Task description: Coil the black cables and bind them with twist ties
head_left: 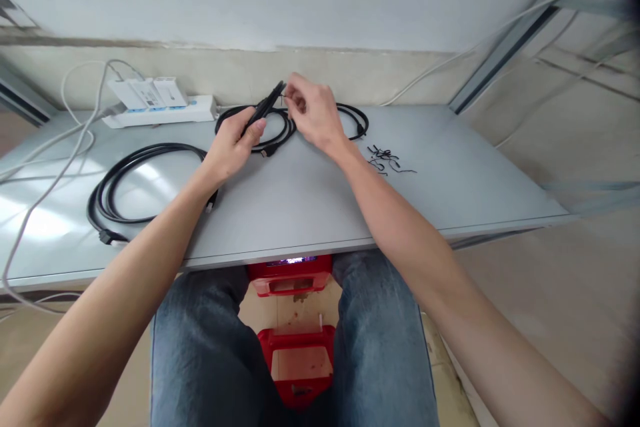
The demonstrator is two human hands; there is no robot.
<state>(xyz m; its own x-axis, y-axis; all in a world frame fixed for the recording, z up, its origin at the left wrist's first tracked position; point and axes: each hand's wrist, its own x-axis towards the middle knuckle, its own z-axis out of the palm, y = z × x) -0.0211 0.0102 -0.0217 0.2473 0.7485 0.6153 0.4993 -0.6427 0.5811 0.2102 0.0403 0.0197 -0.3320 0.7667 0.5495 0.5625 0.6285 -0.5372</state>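
Note:
My left hand [234,147] is closed around a bundled black cable [269,101], raised at a slant above the table. At the bundle's upper end, the fingertips of my right hand [315,110] pinch a thin black twist tie [283,96], partly hidden by the fingers. Behind and below the hands lie a coiled black cable [273,145] with its plug showing and another black coil [364,121] to the right. A larger coiled black cable [113,187] rests near my left forearm. Several loose black twist ties [384,157] are heaped beside my right wrist.
A white power strip [165,113] with white adapters [150,92] plugged in stands against the wall at the back left. White cords [83,130] run from it across the grey table [295,213]. Red stools [295,275] are below the table edge, between my legs.

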